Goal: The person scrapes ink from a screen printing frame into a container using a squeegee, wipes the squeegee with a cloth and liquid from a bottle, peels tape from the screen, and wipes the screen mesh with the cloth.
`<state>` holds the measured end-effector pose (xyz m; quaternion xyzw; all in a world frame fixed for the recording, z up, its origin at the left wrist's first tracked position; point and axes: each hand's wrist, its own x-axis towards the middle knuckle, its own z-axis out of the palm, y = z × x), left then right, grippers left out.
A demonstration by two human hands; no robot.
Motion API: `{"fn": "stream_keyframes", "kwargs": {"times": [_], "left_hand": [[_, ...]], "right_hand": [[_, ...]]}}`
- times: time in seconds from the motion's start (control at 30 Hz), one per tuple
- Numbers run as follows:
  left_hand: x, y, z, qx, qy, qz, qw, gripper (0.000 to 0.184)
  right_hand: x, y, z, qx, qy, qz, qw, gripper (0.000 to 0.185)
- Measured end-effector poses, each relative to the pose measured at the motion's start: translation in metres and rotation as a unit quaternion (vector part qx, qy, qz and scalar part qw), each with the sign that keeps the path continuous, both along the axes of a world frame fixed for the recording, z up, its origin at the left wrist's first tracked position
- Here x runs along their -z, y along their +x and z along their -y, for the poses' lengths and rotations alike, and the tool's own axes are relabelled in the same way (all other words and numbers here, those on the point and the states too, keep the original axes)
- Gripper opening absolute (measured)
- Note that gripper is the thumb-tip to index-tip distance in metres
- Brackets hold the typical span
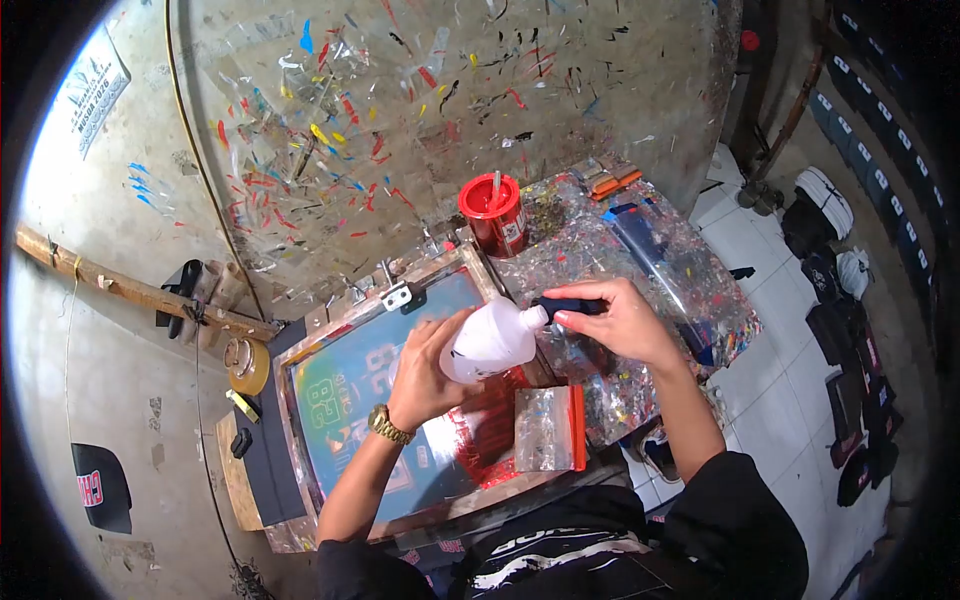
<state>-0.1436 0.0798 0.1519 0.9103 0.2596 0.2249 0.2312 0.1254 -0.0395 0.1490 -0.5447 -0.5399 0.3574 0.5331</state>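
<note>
Far left: roll of tape [248,366] beside the framed screen [345,420]. Mesh judged taut and thin; any lift belongs on the wooden frame, not the mesh.

Left hand [424,372]: fingers curled part-way closed around the body of a pale plastic bottle [490,342]. Bottle is held above the screen, tilted, neck towards the right hand. Walls look thin and somewhat flexible; expect light to moderate weight depending on fill, and slipperiness if wet. Best hold: broad, around the body, firm enough to stop turning, without squeezing the sides in.

Behind the bottle, on the bench [640,375]: red tub [500,228], upright, a handle standing in it. Nearer the wearer: squeegee [546,430] with an orange edge, lying over the screen's right side, near the red ink [482,435].

Dark fitting [572,306] at the bottle's neck: likely a cap or spray head, partly hidden by fingers. Judged small and stiff; grip at its sides, in line with the neck.

Right hand [628,318]: thumb and fingers nearly closed, pinching the fitting.
</note>
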Motion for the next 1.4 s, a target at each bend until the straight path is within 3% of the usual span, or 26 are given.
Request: {"fn": "stream_keyframes", "kwargs": {"times": [0.17,0.23,0.53,0.97,1.4], "left_hand": [[-0.001,-0.004,-0.004,-0.013,0.011,-0.014,1.0,0.087],[-0.002,-0.006,-0.008,-0.012,0.031,-0.028,0.999,0.087],[-0.024,-0.001,-0.022,0.016,0.023,-0.114,0.993,0.086],[-0.028,0.015,-0.029,0.047,0.063,-0.123,0.989,0.086],[-0.045,0.039,-0.033,0.072,0.098,-0.169,0.978,0.084]], "right_hand": [[0.018,0.0,-0.005,-0.057,-0.023,-0.046,0.997,0.032],[0.023,-0.002,-0.005,-0.079,-0.027,-0.123,0.989,0.034],[0.038,0.003,-0.007,-0.117,-0.034,-0.131,0.984,0.037],[0.047,0.017,-0.004,-0.117,-0.054,-0.162,0.978,0.036],[0.068,0.022,-0.001,-0.097,-0.032,-0.347,0.932,0.04]]}}
